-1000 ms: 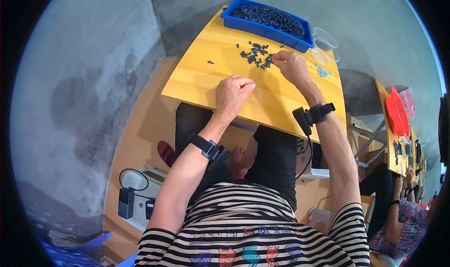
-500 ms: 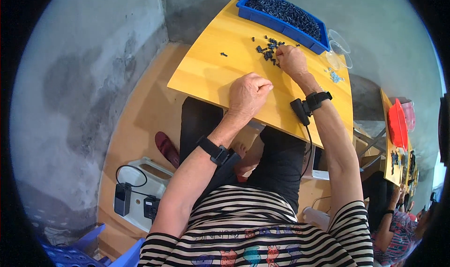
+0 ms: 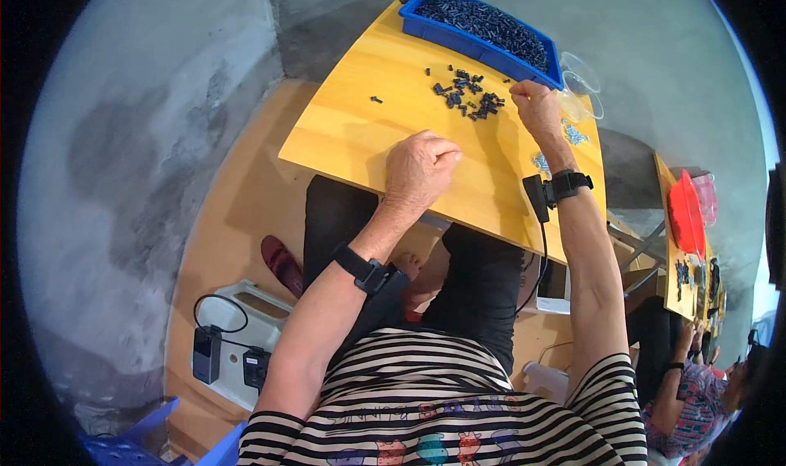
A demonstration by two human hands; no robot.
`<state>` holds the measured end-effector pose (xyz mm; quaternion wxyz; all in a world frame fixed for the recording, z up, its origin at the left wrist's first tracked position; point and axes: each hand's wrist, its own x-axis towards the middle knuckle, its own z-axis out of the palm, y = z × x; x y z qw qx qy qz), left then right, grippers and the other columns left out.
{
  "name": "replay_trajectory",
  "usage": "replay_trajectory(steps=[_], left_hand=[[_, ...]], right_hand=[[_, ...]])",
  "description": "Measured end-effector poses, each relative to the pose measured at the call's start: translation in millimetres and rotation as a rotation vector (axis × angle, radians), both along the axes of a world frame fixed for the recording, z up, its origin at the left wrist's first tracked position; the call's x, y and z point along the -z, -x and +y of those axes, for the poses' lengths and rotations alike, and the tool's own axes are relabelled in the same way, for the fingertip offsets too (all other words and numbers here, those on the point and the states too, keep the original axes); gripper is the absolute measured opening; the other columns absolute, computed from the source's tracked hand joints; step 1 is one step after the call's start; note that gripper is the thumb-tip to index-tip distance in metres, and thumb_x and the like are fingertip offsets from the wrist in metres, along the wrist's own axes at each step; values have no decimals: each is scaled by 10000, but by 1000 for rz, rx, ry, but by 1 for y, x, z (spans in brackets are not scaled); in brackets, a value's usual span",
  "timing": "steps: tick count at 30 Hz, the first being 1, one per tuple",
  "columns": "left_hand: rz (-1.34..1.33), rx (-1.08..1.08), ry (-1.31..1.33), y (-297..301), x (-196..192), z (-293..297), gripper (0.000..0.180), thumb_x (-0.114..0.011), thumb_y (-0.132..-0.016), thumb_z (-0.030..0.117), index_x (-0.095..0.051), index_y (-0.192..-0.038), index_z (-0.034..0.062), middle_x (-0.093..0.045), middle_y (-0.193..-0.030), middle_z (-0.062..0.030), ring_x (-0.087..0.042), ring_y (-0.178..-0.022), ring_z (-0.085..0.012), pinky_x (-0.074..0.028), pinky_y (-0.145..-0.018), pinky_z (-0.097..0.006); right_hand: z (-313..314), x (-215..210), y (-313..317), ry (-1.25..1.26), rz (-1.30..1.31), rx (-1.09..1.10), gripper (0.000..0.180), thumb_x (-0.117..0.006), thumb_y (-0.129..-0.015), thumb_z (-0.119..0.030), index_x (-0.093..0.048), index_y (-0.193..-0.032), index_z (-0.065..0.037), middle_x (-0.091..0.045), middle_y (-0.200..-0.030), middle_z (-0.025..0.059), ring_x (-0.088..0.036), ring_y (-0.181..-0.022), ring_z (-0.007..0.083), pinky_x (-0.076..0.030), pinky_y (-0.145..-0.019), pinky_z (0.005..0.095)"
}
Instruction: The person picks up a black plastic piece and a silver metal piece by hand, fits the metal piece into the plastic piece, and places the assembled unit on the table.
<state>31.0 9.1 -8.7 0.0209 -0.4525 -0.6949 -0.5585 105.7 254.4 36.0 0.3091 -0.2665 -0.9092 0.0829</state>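
Observation:
My left hand (image 3: 420, 169) is closed above the near part of the yellow table (image 3: 344, 126), its fingertips pressed together; anything in them is hidden. Farther right, my right hand (image 3: 536, 110) is also closed, thumb and fingers pinched, and I cannot make out what they hold. It is just right of a loose pile of small black parts (image 3: 455, 99), close to the front wall of a blue tray (image 3: 467, 50) heaped with similar black pieces (image 3: 487, 25). Small silvery pieces, perhaps screws (image 3: 575, 134), lie beside my right wrist, with more of them (image 3: 540, 163) nearer me.
Clear plastic cups (image 3: 583, 97) stand at the table's right edge. One black part (image 3: 376, 100) lies apart on the left. A cable (image 3: 542, 261) hangs from my right wrist device. At the far right, another person (image 3: 692, 404) sits by a table with a red basin (image 3: 686, 212).
My right hand has moved from the black pile to the right, uncovering more black parts and the nearer silvery pieces. My left hand stays closed in nearly the same place. The view has shifted slightly.

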Motion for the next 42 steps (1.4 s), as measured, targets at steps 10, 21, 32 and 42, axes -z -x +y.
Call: replay_trajectory(steps=[10, 21, 32, 42], left_hand=[[3, -11, 19, 0, -2, 0, 94, -680, -744, 144, -701, -775, 58, -669, -773, -81, -655, -714, -231, -510, -641, -315], [25, -11, 27, -1, 0, 0, 97, -679, -746, 149, -706, -785, 64, -670, -773, -82, -656, -712, -226, -507, -626, -310], [-110, 19, 84, -11, -3, 10, 212, -696, -712, 213, -698, -881, 85, -670, -815, -100, -650, -756, -260, -506, -666, -353], [-439, 303, 218, -34, -24, 7, 173, -677, -819, 163, -701, -911, 19, -676, -725, -41, -630, -685, -94, -459, -554, -212]], right_hand=[[-21, 7, -4, 83, -74, -34, 122, -647, -727, -153, -695, -810, -78, -672, -777, 141, -652, -724, 298, -514, -678, 383], [-23, 19, -10, -32, -210, -21, 112, -632, -734, -126, -644, -749, -15, -650, -753, 170, -633, -727, 333, -502, -669, 405], [-120, 18, -70, -26, -199, -168, 101, -596, -800, -112, -567, -819, -17, -603, -793, 184, -602, -759, 369, -491, -652, 444], [-157, 22, -83, 224, 230, -127, 101, -614, -819, -71, -587, -887, -2, -608, -730, 142, -604, -691, 273, -469, -620, 351]])
